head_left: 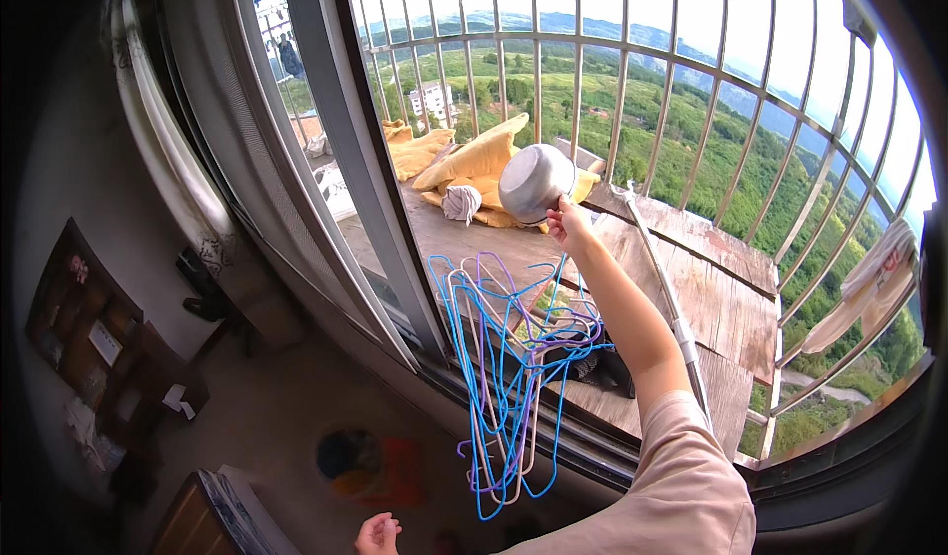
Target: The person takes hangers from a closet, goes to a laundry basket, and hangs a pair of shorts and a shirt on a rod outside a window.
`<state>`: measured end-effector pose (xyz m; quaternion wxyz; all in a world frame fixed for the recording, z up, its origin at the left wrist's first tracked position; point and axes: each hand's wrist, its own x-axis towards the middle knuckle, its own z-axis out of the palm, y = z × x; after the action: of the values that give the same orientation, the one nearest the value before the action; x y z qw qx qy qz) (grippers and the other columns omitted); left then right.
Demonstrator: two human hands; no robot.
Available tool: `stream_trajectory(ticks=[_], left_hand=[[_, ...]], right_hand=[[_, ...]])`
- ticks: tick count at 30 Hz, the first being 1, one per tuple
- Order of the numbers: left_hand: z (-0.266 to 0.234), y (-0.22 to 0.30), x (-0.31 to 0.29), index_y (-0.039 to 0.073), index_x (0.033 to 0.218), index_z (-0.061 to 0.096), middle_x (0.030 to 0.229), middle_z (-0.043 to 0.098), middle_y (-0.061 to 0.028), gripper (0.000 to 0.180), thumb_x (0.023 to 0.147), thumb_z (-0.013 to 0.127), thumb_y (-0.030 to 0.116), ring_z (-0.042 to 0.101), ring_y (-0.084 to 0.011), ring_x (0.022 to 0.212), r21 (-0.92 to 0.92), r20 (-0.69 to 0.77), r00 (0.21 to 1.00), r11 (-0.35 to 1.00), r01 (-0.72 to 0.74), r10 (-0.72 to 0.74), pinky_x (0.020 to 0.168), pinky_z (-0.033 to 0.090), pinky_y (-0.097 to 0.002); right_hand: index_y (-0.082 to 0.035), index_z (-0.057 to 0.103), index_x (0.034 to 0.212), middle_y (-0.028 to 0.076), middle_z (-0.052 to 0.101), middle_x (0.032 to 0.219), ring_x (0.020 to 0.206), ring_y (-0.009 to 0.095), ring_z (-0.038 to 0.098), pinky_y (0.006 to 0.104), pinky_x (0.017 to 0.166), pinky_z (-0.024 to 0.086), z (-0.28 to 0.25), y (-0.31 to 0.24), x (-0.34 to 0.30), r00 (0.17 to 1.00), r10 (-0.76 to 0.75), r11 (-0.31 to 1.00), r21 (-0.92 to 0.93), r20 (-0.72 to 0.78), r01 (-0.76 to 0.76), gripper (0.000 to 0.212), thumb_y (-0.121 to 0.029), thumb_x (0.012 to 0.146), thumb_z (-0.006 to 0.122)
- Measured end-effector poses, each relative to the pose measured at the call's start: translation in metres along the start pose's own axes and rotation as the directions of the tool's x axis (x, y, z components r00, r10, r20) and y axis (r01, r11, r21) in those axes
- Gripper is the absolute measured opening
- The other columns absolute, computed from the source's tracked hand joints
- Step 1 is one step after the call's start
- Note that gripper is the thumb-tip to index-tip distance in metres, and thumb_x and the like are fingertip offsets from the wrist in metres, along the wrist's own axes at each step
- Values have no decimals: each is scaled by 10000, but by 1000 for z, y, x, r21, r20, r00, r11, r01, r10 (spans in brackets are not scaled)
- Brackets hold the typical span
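Observation:
Out beyond the open window, my right hand pinches the edge of a dull silver metal bowl. The bowl is tipped on its side above the ledge. Low in the picture, my left hand has its fingers curled, and nothing shows in them. A tangle of blue, white and purple clothes hangers lies across the window sill, left of my right forearm. Behind the bowl are yellow cushions or padded cloths, with a rolled whitish cloth beside them.
Wooden boards form the ledge, enclosed by metal bars. A whitish pole lies along the boards right of my arm. The window frame stands at left. A pale cloth hangs on the bars. Dark furniture stands indoors.

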<state>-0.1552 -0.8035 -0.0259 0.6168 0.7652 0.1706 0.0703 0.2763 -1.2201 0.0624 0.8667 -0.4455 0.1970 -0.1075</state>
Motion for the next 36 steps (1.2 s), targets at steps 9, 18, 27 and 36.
stream_trajectory(ticks=[9,18,27,36], left_hand=[[-5,-17,-37,-13,1046,567,930,610,-85,208,888,539,119,587,-151,824,-68,-167,984,997,48,-58,754,488,-267],[-12,-24,-63,-11,1050,567,915,612,-79,220,895,531,140,583,-146,809,-105,-282,952,990,90,-116,756,475,-264],[-15,-16,-40,-25,973,583,819,624,-89,168,865,559,102,602,-129,730,-128,-246,948,976,174,-201,693,488,-243],[-29,-47,19,0,971,603,878,639,-67,189,849,592,144,601,-119,817,46,62,998,999,9,-12,750,476,-248]], right_hand=[[-21,430,853,91,551,720,544,151,477,223,447,393,123,57,60,904,233,906,258,358,-335,297,-290,955,358],[56,325,1163,236,558,1057,861,319,616,331,674,550,119,100,78,966,148,944,260,214,-202,292,-83,908,354],[-10,496,999,111,639,877,677,177,613,256,541,487,108,46,38,992,93,992,-91,88,-85,194,-149,864,480],[-14,532,1062,23,565,762,627,69,511,188,593,412,41,-14,-201,708,-181,602,-492,683,629,242,-171,879,516]])
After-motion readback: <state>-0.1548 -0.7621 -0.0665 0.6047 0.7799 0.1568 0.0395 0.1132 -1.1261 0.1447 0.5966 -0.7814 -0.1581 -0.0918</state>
